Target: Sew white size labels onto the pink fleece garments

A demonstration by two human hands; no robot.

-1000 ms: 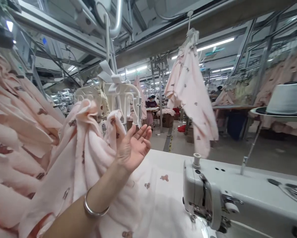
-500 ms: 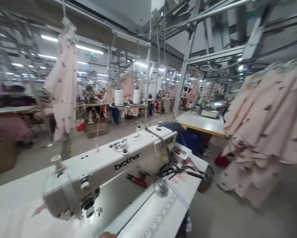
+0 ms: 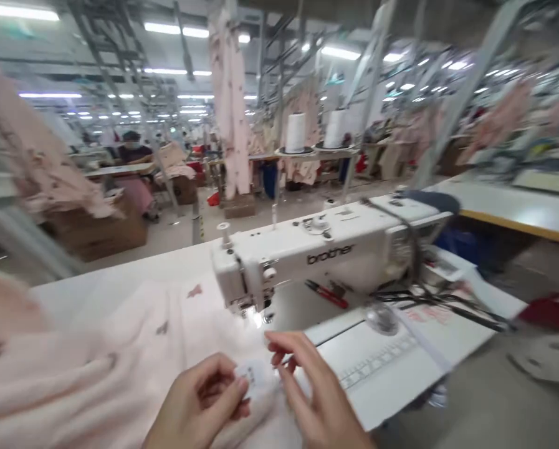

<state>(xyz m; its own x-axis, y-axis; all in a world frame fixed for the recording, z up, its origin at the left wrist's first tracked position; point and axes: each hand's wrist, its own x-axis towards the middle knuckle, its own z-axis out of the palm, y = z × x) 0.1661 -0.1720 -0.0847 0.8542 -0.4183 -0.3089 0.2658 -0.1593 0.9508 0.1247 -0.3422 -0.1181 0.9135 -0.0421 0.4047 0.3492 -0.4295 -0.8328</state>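
Both my hands are low in the view, in front of a white Brother sewing machine. My left hand pinches a small white label against the edge of pale pink printed fabric spread on the table. My right hand is beside it, its fingers curled and touching the same label and fabric edge. The needle area lies just beyond my fingertips. The picture is blurred by motion.
Red-handled snips lie on the machine bed, with cables to the right. Two thread cones stand behind the machine. Pink garments hang at the left and centre. Another worker sits far left. A neighbouring table stands right.
My view swung from the hanging garments at the left, across to the right, then back onto the machine. My left hand came down from the hanger, and both hands now hold the label at the fabric.
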